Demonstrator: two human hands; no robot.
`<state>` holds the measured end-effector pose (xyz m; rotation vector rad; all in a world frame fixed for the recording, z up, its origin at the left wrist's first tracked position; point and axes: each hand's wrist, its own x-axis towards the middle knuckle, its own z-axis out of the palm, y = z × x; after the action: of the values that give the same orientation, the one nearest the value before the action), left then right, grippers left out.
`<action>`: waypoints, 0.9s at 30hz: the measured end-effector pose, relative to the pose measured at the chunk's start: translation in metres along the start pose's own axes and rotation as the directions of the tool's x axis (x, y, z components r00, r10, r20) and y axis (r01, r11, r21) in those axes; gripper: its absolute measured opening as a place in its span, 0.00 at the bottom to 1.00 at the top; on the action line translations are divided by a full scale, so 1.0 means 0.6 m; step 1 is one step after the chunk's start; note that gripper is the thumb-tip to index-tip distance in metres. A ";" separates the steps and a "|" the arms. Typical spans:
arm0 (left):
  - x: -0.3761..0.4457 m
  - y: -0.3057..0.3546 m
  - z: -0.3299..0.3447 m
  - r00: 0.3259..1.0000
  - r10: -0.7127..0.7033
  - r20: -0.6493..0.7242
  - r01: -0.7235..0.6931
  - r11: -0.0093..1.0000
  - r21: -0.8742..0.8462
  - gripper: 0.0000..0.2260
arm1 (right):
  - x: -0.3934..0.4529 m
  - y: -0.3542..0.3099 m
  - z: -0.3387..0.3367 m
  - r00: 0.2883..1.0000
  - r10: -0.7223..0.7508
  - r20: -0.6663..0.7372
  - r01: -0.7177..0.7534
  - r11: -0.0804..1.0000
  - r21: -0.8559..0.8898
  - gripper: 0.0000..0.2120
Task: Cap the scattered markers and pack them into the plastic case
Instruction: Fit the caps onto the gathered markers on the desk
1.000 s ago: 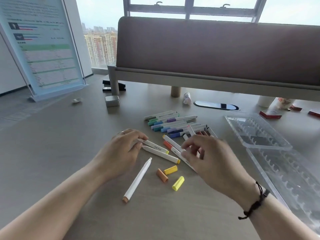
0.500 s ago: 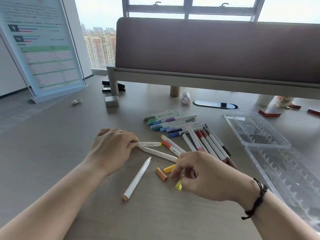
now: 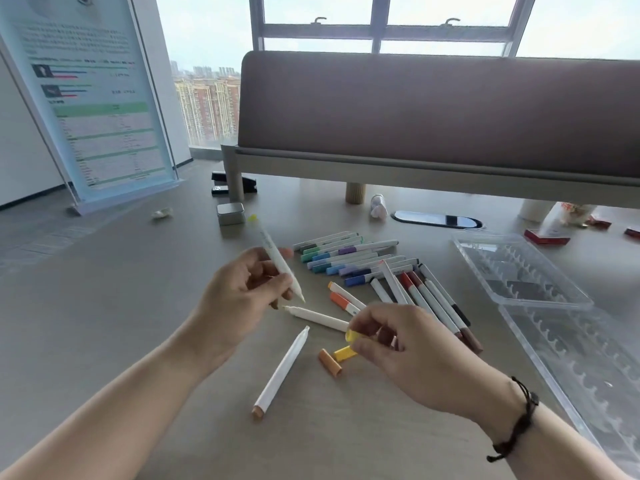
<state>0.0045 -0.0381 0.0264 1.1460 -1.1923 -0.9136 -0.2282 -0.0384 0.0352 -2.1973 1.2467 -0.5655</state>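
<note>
Wooden desk [image 3: 104,323] filled the view, w/ a padded divider panel [image 3: 440,109] standing across its far side. Clear plastic case [image 3: 540,289] lay open at the desk's right, lid and base both showing ribbed slots, no markers in it that I could see. Capped marker pile [image 3: 349,259] sat mid-desk, left of the case: greens, blues, purples in a row, reds and browns fanned just beside them toward the case. Left hand [image 3: 242,292] was raised over the desk left of the pile, fingers curled round a white marker [image 3: 277,261], tilted, yellow end up, bare tip down. Right hand [image 3: 398,348] hovered nearer the desk's front edge, thumb and fingers pinching a yellow cap [image 3: 352,335], black cord bracelet [image 3: 516,427] on the wrist. On the desk btwn the hands: one uncapped white marker [image 3: 318,315], another uncapped marker [image 3: 282,370] angled toward the front edge. Loose orange cap [image 3: 330,362] and a darker yellow cap [image 3: 343,353] lay touching, just under the right hand. Small metal tin [image 3: 230,214] sat toward the desk's far side, near the divider leg.
</note>
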 end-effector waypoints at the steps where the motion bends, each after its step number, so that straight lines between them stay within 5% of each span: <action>1: -0.003 0.008 0.000 0.998 -0.059 0.026 0.062 0.982 -0.179 0.10 | 0.003 -0.002 0.003 0.997 0.019 -0.071 -0.012 0.995 0.100 0.01; 4: -0.009 0.019 -0.007 0.984 -0.132 0.120 0.174 0.869 -0.464 0.12 | 0.009 -0.014 0.010 0.980 0.110 -0.166 -0.026 0.898 0.439 0.02; 7: -0.012 0.018 -0.007 0.977 -0.162 0.138 0.210 0.848 -0.487 0.19 | 0.008 -0.021 0.017 0.970 0.186 -0.157 -0.047 0.775 0.630 0.04; 10: -0.017 0.021 0.000 0.969 -0.166 0.184 0.235 0.854 -0.464 0.22 | 0.009 -0.024 0.023 0.963 0.219 -0.157 -0.046 0.708 0.705 0.05; 14: -0.024 0.026 0.010 0.965 -0.166 0.204 0.239 0.876 -0.418 0.09 | 0.006 -0.035 0.020 0.965 0.233 -0.120 -0.031 0.558 0.829 0.09; 19: -0.021 0.028 0.002 0.975 -0.139 0.174 0.203 0.874 -0.442 0.21 | 0.006 -0.035 0.016 0.957 0.273 -0.100 -0.029 0.433 0.901 0.13; 21: -0.022 0.030 0.003 0.973 -0.134 0.189 0.205 0.878 -0.433 0.18 | 0.007 -0.032 0.016 0.955 0.287 -0.075 -0.039 0.374 0.927 0.15; 24: -0.031 0.032 0.011 0.959 -0.146 0.242 0.230 0.901 -0.367 0.08 | 0.005 -0.036 0.018 0.965 0.263 -0.011 -0.080 0.334 0.939 0.16; 27: -0.034 0.032 0.014 0.955 -0.150 0.255 0.235 0.908 -0.347 0.10 | 0.005 -0.038 0.018 0.968 0.252 0.023 -0.106 0.323 0.941 0.14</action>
<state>-0.0082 -0.0156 0.0409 0.8749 -1.0310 -1.3890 -0.2059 -0.0286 0.0415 -0.9907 0.8144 -1.0255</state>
